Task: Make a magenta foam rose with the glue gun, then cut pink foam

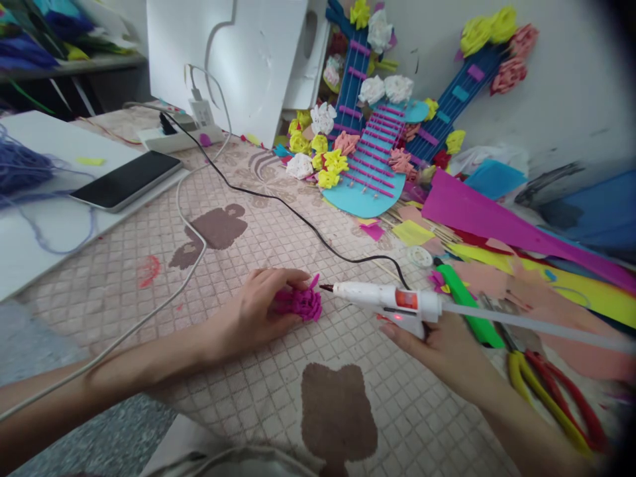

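left hand (251, 311) fingers pinch magenta foam flower (299, 303) on the tablecloth (238, 225); light, soft, crushable, so hold its base. at 3 o'clock, right hand (442, 344) grips glue gun (385, 298), nozzle just short of the petals.

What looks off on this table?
A red smear stains the tablecloth left of the left hand, which grips a magenta flower. Loose foam scraps lie strewn beyond the right hand holding the glue gun.

No text, label, brand or number can be read on anything in view.
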Motion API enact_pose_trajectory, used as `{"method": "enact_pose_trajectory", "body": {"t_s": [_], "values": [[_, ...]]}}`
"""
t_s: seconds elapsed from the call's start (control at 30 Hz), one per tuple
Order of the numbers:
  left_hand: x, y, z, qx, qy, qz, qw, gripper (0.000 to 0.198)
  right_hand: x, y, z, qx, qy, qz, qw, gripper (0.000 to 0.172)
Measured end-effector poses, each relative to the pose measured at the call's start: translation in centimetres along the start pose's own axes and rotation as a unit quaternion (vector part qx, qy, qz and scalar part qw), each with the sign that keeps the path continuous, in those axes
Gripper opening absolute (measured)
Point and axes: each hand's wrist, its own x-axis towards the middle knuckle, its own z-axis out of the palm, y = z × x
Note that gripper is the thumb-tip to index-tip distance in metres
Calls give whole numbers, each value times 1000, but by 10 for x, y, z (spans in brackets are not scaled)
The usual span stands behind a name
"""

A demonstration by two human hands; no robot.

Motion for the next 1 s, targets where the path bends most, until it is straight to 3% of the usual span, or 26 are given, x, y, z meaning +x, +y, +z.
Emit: {"method": "enact_pose_trajectory", "body": {"t_s": [0.27,0.47,0.6,0.73,0.9,1.0], "values": [[3,-4,-5,59,31,21,998,42,-6,-5,1,25,4,-22,999,22],[10,1,-18,204,50,88,974,43,-10,-11,4,42,11,-34,998,20],[16,6,-27,293,58,105,949,41,-14,-13,4,66,-29,-45,996,21],[24,5,-33,310,85,100,942,45,-17,-13,3,58,-68,-41,995,21],[29,4,-36,312,98,95,940,46,-14,-13,4,65,1,15,998,33],[29,8,-37,319,105,106,936,46,-8,-18,5,79,11,16,997,36]]}}
